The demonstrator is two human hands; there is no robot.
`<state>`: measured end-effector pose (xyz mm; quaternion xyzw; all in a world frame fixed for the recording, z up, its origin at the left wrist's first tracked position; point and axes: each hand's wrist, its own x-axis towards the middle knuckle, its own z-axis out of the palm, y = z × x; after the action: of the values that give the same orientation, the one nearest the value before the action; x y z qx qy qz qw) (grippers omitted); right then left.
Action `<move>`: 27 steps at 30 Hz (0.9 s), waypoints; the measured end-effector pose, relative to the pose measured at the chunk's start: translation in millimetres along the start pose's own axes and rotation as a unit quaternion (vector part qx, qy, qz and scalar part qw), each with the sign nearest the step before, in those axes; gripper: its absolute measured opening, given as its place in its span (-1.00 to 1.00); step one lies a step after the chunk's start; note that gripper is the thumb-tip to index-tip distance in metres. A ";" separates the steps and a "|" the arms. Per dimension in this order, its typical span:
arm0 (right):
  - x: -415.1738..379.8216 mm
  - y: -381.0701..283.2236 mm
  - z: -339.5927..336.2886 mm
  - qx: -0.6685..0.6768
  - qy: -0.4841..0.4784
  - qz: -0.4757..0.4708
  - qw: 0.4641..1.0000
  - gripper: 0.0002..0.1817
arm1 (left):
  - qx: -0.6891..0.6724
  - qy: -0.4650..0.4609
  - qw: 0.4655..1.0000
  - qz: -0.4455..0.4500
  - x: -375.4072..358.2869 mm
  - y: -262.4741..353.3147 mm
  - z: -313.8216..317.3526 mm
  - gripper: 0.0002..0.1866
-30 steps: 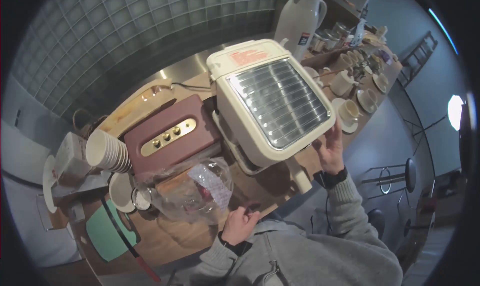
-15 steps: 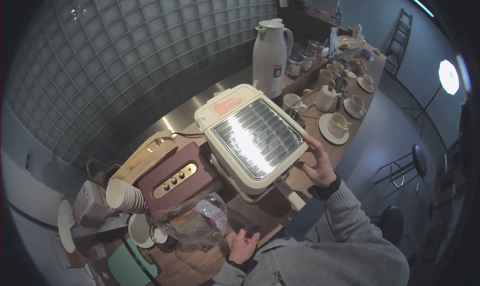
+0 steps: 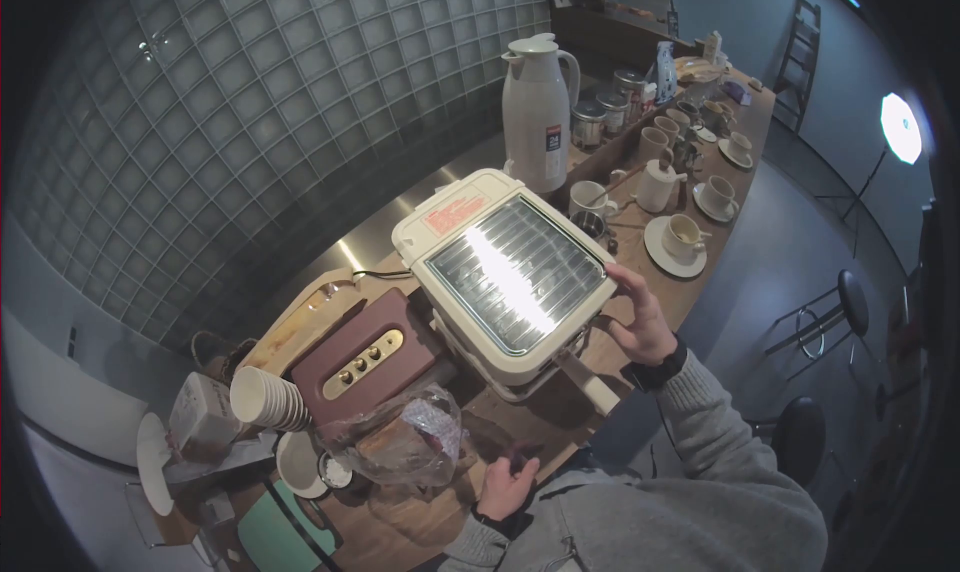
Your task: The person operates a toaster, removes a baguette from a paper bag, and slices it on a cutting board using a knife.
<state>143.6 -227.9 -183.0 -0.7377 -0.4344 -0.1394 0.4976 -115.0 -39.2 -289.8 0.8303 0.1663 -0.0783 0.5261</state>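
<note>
A cream toaster oven (image 3: 450,212) with a ribbed glass window (image 3: 520,272) in its lid stands before me, tilted in my view. My right hand (image 3: 640,322) grips its near right corner, with fingers along the side and the thumb by the front edge. Below that hand, a pale handle (image 3: 590,382) sticks out from the front. My left hand (image 3: 508,487) is low over the counter near the bagged bread (image 3: 395,442), with thumb and forefinger curled around something small and dark. What it is I cannot make out.
Left of the oven are a maroon speaker-like box (image 3: 350,352), stacked paper cups (image 3: 265,397) and a green board (image 3: 285,532). A large white jug (image 3: 535,112) stands behind. Cups on saucers (image 3: 683,242) and a white teapot (image 3: 655,187) line the counter's right side.
The view has shifted slightly, so the counter things sit a little differently in the frame. Both hands keep nearly the same places relative to the oven and the bread bag.
</note>
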 end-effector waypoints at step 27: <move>-8.9 4.9 -0.5 0.020 0.009 0.039 0.999 -0.31 | -0.103 -0.002 0.994 0.032 -17.2 -8.2 1.0 -0.71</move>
<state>142.4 -233.5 -191.5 -0.7429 -0.4033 -0.1181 0.5211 -133.9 -40.2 -292.0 0.7766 0.1457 -0.0449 0.6113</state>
